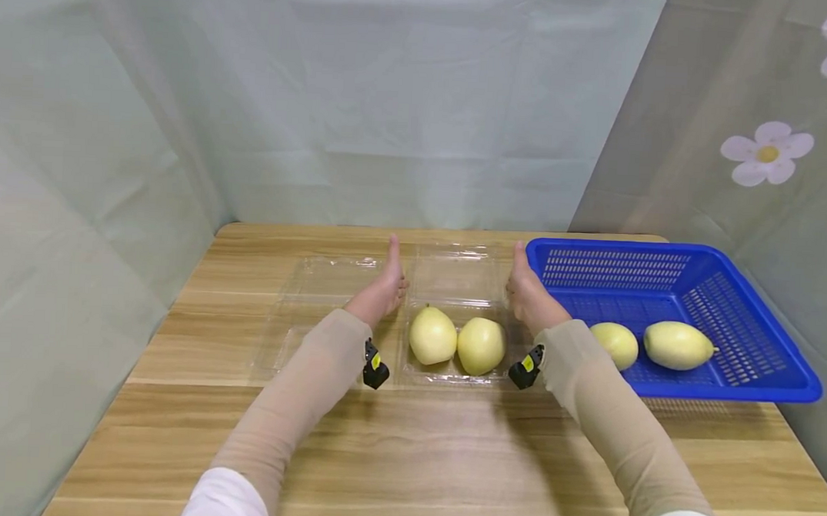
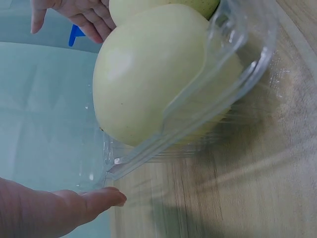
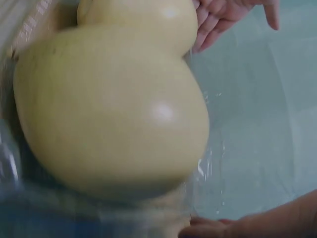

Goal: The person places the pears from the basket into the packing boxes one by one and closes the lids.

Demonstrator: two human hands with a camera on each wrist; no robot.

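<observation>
A clear plastic clamshell box [image 1: 457, 300] lies open on the table with two pale yellow pears [image 1: 480, 345] side by side in its near half. My left hand [image 1: 385, 284] stands at the box's left side, fingers straight and thumb up. On the right side my right hand [image 1: 527, 294] mirrors it, palm facing the box. Neither hand grips anything. In the left wrist view a pear [image 2: 153, 74] fills the middle, with the box rim in front and the left hand's fingers right by its corner. The right wrist view shows the pears [image 3: 114, 109] close up.
A second clear plastic box [image 1: 300, 307] rests on the wooden table [image 1: 405, 458], beyond my left forearm. To the right, a blue plastic basket [image 1: 765, 304] holds two more pale yellow pears [image 1: 680, 347]. Curtains [image 1: 393, 95] hang behind the table.
</observation>
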